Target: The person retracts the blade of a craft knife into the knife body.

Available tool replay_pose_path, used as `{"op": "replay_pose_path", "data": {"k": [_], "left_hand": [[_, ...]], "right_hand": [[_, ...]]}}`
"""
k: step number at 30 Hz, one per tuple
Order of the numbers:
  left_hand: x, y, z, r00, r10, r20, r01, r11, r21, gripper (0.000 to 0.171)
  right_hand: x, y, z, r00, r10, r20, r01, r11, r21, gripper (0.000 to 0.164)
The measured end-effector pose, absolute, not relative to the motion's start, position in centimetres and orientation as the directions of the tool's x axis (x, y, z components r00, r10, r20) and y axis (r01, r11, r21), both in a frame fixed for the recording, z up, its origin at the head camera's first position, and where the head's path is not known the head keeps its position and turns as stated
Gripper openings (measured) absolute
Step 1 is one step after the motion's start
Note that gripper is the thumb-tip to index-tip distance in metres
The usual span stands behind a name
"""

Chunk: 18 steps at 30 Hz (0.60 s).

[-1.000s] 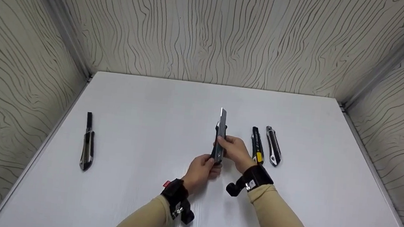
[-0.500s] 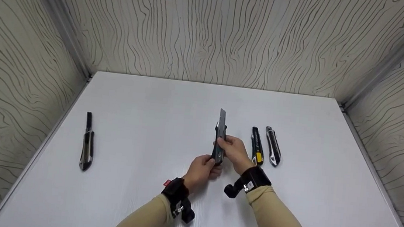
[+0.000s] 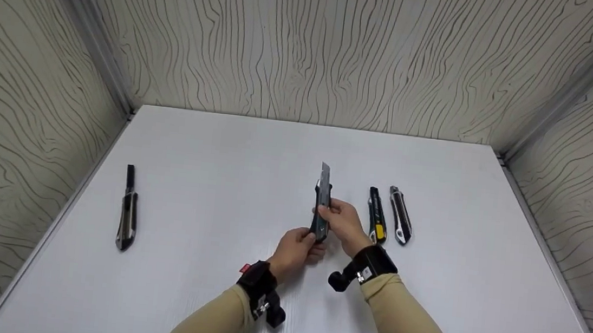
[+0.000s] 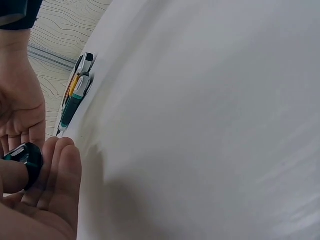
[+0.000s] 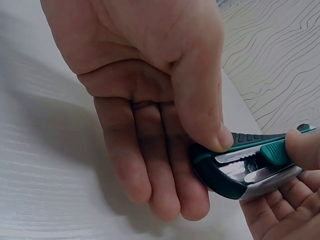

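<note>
A dark green and silver utility knife (image 3: pixel 319 226) is held over the table with its bare blade (image 3: pixel 325 173) pointing toward the back wall. My left hand (image 3: pixel 293 250) pinches the butt end between thumb and fingers. Higher up the handle, my right hand (image 3: pixel 346 224) grips the knife from the right side. The right wrist view shows the right thumb (image 5: pixel 304 150) on the ribbed green slider (image 5: pixel 274 154), with the right fingers under the handle. In the left wrist view only the knife's butt (image 4: pixel 33 162) shows between the hands; the blade is hidden there.
Right of the hands lie a black utility knife with a yellow part (image 3: pixel 377 218) and a silver-and-black one (image 3: pixel 401 217). At far left lies another knife (image 3: pixel 128 221) with a dark blade. Wood-grain panels (image 3: pixel 308 48) enclose the white table (image 3: pixel 219 181) on three sides.
My right thumb has slid slightly down the handle toward the butt, and the blade tip has drawn back a little. My left hand stays at the butt end.
</note>
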State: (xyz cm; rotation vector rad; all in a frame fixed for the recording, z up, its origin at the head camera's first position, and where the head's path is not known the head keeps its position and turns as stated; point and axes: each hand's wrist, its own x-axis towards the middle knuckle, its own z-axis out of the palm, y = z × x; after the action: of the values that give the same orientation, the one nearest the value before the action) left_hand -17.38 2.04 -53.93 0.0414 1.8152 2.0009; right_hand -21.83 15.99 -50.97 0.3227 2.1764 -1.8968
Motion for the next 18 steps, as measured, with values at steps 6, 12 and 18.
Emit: {"op": "replay_pose_path", "data": {"k": [6,12,18], "left_hand": [[-17.32,1.91,-53.73,-0.901,0.333,-0.277,-0.303,-0.028,0.952,0.029],[-17.26,1.81,-53.56,-0.901,0.334,-0.278,-0.307,-0.036,0.951,0.031],[-17.34,1.92,-53.57,-0.906,0.332,-0.262,-0.299,-0.065,0.952,0.03]], "right_hand": [[-21.76,15.92,-50.99,-0.95,0.011,-0.312,0.311,0.143,-0.94,0.038],[-21.75,15.86,-50.87,-0.945,0.007,-0.327,0.324,0.157,-0.933,0.035],[-21.8,15.72,-50.89,-0.951,0.004,-0.31,0.306,0.155,-0.939,0.039]]}}
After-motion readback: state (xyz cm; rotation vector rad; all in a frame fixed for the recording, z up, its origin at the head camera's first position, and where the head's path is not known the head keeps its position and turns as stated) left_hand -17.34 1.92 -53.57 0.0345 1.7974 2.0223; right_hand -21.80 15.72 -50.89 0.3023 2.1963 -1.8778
